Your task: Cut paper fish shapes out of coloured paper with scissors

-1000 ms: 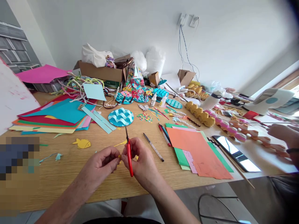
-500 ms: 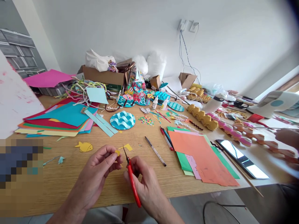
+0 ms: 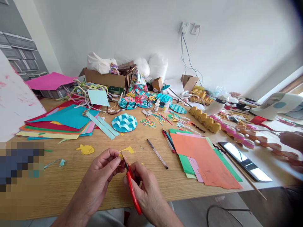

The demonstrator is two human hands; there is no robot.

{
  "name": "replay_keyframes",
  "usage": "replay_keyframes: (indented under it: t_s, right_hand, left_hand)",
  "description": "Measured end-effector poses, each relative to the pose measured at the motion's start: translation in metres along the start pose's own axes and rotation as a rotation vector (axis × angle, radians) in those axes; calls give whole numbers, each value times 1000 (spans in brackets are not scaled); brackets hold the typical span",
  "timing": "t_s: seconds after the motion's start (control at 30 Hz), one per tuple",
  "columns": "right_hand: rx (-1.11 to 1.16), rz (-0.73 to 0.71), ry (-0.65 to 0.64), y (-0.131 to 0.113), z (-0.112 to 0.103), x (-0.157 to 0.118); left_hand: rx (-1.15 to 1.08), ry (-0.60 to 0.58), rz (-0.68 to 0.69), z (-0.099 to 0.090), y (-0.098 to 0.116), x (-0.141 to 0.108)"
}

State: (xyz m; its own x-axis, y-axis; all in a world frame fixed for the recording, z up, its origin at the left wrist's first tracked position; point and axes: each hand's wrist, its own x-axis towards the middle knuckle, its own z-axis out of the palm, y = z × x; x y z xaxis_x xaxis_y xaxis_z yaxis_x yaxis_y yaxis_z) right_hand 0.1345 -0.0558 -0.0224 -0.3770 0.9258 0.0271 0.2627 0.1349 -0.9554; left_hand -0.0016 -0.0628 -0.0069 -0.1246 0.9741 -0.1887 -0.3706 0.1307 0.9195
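Between its thumb and fingers, my left hand point(image 3: 104, 171) pinches a small piece of yellow paper point(image 3: 121, 155). My right hand point(image 3: 148, 186) grips red-handled scissors point(image 3: 132, 192), whose dark blade tips meet the paper's edge; whether they are parted I cannot tell. Just beyond the hands lies a yellow offcut point(image 3: 129, 150) on the wooden table point(image 3: 113, 198). A yellow paper fish point(image 3: 85, 149) with a drawn face lies left of my left hand. To the right of the scissors rests a pen point(image 3: 157, 153).
Stacked coloured paper point(image 3: 59, 116) is at the left, and orange paper point(image 3: 203, 157) lies over green sheets at the right. A blue wavy-patterned disc point(image 3: 124, 122) and glue bottles point(image 3: 156, 105) stand farther back. Another person's hand point(image 3: 291, 140) shows at the right edge.
The scissors have moved slightly left and down, and their tips now reach the yellow paper in my left hand. My left hand has shifted a little to the right.
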Motion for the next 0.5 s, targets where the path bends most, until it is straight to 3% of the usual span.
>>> replay_keyframes:
  t_s: [0.5]
  right_hand:
    - [2, 3, 5, 4, 0, 1]
  left_hand:
    - [60, -36, 3, -8, -3, 2]
